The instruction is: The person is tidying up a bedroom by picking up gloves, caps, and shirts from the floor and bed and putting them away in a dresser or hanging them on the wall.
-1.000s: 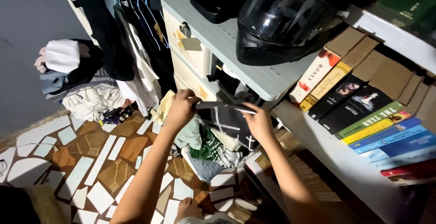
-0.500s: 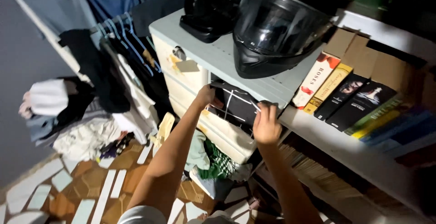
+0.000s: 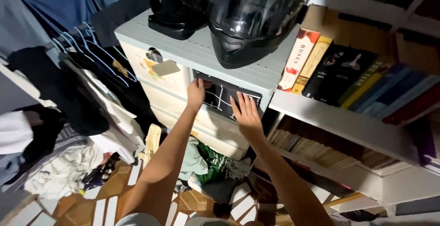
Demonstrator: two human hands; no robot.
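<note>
Both hands, left (image 3: 196,93) and right (image 3: 245,112), press open-fingered on the folded black cloth with white lines (image 3: 221,98) in the pale plastic drawer (image 3: 215,127).

Pretty cramped here. The drawer opening (image 3: 227,98) is packed with a folded black garment (image 3: 220,97), and the cabinet top (image 3: 183,47) sits right above it. Hanging clothes (image 3: 91,79) crowd the left side, the bookshelf (image 3: 339,120) the right. The only open room is straight in front, above the clothes pile (image 3: 208,162) on the floor.
</note>
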